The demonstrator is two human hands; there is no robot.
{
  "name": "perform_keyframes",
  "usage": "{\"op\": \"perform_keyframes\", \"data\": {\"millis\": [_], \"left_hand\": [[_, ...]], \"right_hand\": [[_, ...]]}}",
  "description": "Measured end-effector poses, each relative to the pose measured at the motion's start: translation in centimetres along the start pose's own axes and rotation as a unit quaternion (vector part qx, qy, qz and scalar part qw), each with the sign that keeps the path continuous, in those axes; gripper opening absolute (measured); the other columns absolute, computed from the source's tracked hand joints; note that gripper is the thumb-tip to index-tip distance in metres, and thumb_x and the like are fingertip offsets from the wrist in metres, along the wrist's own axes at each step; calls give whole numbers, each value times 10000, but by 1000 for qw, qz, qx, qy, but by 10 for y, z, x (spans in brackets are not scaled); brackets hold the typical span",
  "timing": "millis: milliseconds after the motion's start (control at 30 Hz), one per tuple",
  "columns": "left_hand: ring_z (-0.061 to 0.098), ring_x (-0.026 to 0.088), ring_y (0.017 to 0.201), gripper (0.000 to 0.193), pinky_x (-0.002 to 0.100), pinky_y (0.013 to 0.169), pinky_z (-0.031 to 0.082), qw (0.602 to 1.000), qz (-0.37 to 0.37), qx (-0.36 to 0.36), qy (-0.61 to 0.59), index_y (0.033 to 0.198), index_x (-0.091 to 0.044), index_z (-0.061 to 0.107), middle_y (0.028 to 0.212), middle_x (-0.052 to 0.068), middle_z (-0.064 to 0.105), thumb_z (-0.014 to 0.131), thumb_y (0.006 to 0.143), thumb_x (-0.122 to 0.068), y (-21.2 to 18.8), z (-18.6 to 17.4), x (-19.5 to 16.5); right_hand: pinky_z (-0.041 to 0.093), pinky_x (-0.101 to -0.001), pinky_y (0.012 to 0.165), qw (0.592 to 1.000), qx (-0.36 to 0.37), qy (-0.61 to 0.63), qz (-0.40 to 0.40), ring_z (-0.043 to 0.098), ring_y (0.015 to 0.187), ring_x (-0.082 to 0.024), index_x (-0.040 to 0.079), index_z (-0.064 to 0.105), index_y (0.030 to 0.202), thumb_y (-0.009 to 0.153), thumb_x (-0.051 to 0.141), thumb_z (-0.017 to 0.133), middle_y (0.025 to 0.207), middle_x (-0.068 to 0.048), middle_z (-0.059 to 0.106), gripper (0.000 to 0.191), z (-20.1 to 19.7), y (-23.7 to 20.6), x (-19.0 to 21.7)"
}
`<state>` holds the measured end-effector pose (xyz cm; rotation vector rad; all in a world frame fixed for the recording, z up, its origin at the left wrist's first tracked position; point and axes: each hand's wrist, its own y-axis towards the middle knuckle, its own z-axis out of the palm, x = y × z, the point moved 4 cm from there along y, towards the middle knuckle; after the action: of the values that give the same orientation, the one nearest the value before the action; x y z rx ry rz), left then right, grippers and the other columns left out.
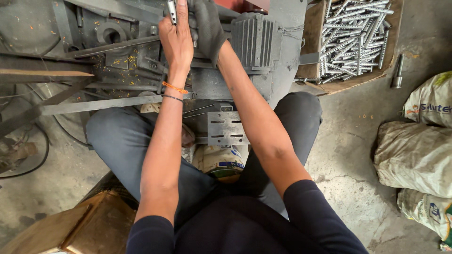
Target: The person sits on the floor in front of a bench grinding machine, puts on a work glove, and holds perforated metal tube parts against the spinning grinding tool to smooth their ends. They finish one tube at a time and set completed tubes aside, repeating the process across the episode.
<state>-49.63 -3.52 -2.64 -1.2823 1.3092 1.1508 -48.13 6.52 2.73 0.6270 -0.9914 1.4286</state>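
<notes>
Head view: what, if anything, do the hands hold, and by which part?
The left hand pinches a short metal tube by its lower end. The gloved right hand rests on the machine; whether it grips anything cannot be told.

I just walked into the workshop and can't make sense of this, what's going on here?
A seated person leans over a grimy metal machine. The bare left hand holds a short shiny metal piece upright against it, while the gloved right hand grips the machine right beside it. A cardboard box of similar perforated metal pieces sits to the right, with filled sacks on the floor.
</notes>
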Motion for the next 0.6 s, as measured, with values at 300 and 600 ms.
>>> {"op": "perform_keyframes", "data": {"millis": [300,600], "left_hand": [[327,101,624,647,365,553,338,999,30,4,-11,689,-29,406,621,-13,343,566,1065,-530,-4,-2,-3],[346,103,631,615,358,562,354,998,62,1,13,716,-18,469,624,-5,377,558,1076,-508,-1,-7,-9]], "right_hand": [[338,-292,428,1000,3,-24,-5,393,463,-90,103,608,843,1035,367,499,618,27,479,344,-7,-1,-8],[336,-288,410,1000,-9,6,3,407,450,-91,109,606,825,1045,367,511,613,28,499,351,-3,4,-10]]}}
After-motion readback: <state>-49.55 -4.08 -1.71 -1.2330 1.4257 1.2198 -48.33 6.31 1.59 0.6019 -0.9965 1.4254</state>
